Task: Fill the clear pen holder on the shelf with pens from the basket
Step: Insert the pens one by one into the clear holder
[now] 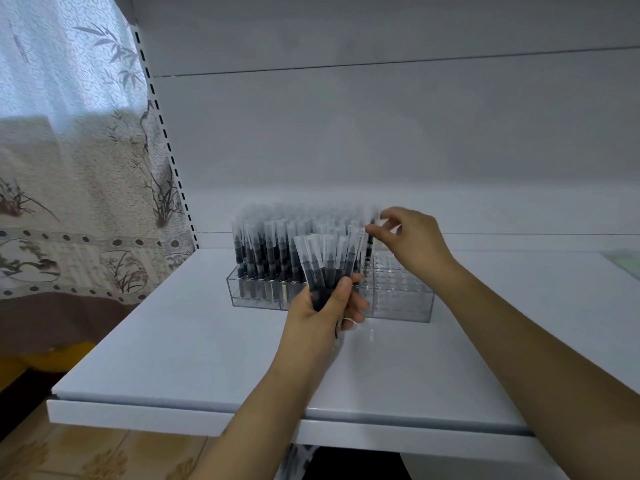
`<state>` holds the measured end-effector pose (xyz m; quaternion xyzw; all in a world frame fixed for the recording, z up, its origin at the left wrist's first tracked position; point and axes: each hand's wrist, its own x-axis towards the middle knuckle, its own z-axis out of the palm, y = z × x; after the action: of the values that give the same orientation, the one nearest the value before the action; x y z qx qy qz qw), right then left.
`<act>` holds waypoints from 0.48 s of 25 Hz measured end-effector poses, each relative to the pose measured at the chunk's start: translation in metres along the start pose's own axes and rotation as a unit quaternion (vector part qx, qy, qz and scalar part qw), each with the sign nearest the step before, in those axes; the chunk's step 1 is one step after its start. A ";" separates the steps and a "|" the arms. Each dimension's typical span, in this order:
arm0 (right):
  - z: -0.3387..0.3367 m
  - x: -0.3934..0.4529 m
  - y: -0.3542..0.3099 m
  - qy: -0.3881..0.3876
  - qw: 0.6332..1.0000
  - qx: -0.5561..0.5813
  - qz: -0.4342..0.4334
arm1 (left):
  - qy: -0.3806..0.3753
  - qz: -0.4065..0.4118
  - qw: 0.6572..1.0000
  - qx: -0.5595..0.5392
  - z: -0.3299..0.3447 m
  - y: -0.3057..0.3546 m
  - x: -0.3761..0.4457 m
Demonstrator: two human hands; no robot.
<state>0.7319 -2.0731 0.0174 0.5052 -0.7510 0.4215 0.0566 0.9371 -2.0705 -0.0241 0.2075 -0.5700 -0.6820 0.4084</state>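
A clear pen holder (pixel 401 296) stands on the white shelf (pixel 194 344). Its left and middle parts are packed with upright black pens (pixel 270 251) in clear sleeves; the right end shows bare holes. My left hand (pixel 329 306) grips a fanned bundle of several wrapped pens (pixel 329 258) in front of the holder. My right hand (pixel 408 237) pinches the top of one pen (pixel 370 244) that stands at the edge of the filled rows, over the holder. The basket is out of view.
The shelf's back panel (pixel 381 133) rises behind the holder, and a slotted upright (pixel 166 143) runs along the left. A patterned curtain (pixel 69 168) hangs to the left. A pale green item (pixel 623 258) lies at the shelf's far right edge. Tiled floor shows below.
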 end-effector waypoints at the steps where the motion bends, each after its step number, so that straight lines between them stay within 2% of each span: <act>1: -0.005 -0.005 -0.005 0.043 0.999 0.015 -0.001 | -0.002 -0.004 1.000 -0.003 0.000 0.000 0.000; 3: -0.022 -0.020 -0.027 0.109 0.991 0.062 -0.042 | -0.002 -0.008 1.000 -0.010 -0.002 0.000 0.001; 4: -0.031 -0.028 -0.039 0.100 0.988 0.097 -0.068 | -0.002 -0.008 1.000 -0.013 -0.002 -0.001 0.001; 7: -0.039 -0.055 -0.064 -0.039 0.979 0.180 -0.084 | -0.011 -0.005 1.000 -0.021 -0.002 -0.001 0.000; 9: -0.034 -0.063 -0.064 -0.083 0.966 0.237 -0.056 | -0.018 -0.006 1.000 -0.013 -0.001 -0.002 0.000; 10: -0.033 -0.062 -0.061 -0.067 0.957 0.278 -0.039 | -0.014 -0.005 1.000 -0.003 -0.001 -0.002 0.000; 12: -0.040 -0.051 -0.053 0.031 0.935 0.353 0.005 | -0.002 -0.003 1.000 0.006 0.000 -0.002 0.001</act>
<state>0.7851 -2.0164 0.0475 0.4757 -0.5542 0.6750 -0.1045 0.9363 -2.0711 -0.0258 0.2104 -0.5744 -0.6804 0.4035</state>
